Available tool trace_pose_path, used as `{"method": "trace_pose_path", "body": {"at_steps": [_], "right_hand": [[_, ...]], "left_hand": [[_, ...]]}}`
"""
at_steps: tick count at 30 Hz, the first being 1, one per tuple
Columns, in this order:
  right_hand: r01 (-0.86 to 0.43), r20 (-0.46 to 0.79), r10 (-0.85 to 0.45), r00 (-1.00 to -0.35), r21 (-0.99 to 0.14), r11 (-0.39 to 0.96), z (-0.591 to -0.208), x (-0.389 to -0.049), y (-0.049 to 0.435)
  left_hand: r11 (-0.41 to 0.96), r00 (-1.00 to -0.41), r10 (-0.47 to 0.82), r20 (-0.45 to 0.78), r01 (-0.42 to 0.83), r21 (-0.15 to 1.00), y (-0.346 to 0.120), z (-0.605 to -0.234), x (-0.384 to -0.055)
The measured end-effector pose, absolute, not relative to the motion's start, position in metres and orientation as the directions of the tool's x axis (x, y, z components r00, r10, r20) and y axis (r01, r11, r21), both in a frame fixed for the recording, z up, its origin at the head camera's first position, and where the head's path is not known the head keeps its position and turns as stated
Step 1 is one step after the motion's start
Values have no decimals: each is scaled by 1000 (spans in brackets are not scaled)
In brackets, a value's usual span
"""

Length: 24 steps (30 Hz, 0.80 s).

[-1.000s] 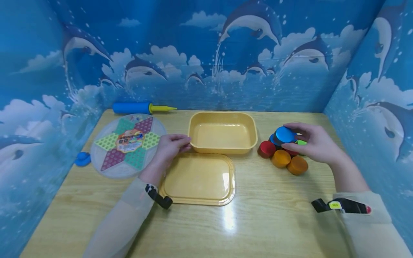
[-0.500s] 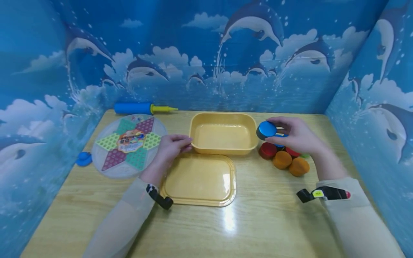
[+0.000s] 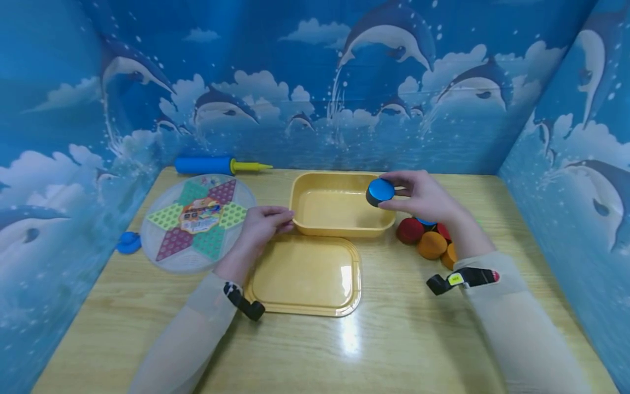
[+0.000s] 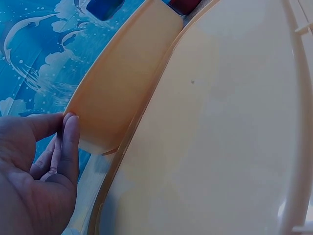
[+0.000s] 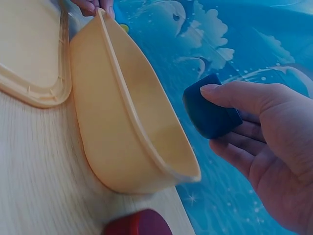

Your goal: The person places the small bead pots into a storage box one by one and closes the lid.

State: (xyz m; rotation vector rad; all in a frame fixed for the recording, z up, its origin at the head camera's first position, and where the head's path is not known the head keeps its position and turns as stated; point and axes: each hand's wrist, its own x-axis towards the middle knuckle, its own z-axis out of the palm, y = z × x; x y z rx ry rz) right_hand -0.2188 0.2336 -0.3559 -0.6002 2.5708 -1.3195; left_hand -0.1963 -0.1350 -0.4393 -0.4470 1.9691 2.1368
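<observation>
Above the right end of the box (image 3: 339, 231), the right hand (image 3: 423, 198) holds a blue disc (image 3: 380, 191) between thumb and fingers. They grip it by its side, so the flat top stays uncovered and faces up, a little tilted. In the right wrist view the disc touches nothing but this hand.

At the left end of the box, well apart from the right hand, the left hand (image 3: 264, 224) pinches the rim. Such a light hold is probably enough so that the box does not slide, and it leaves the opening unblocked.

Just on the near side of the box, the lid (image 3: 305, 276) lies flat; I cannot tell if the two touch. To the right of the box is a group of discs: a red one (image 3: 410, 230), orange ones (image 3: 432, 245) and others partly hidden by the right arm. They seem placed within easy reach of that arm.

Farther left lies a round game board (image 3: 199, 221), with a blue pump (image 3: 204, 165) behind it and a small blue object (image 3: 129, 242) beside its left edge, perhaps set aside there.
</observation>
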Motion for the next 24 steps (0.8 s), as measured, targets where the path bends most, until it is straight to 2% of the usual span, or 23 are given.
{"method": "trace_pose_path", "body": {"at_steps": [13, 24], "right_hand": [[-301, 3, -507, -862, -808, 507, -364, -247, 194], [-292, -13, -563, -826, -845, 448, -375, -271, 162]], "left_hand": [[-74, -929, -61, -365, -361, 930, -136, -439, -197], [-117, -935, -46, -351, -344, 932, -136, -441, -197]]}}
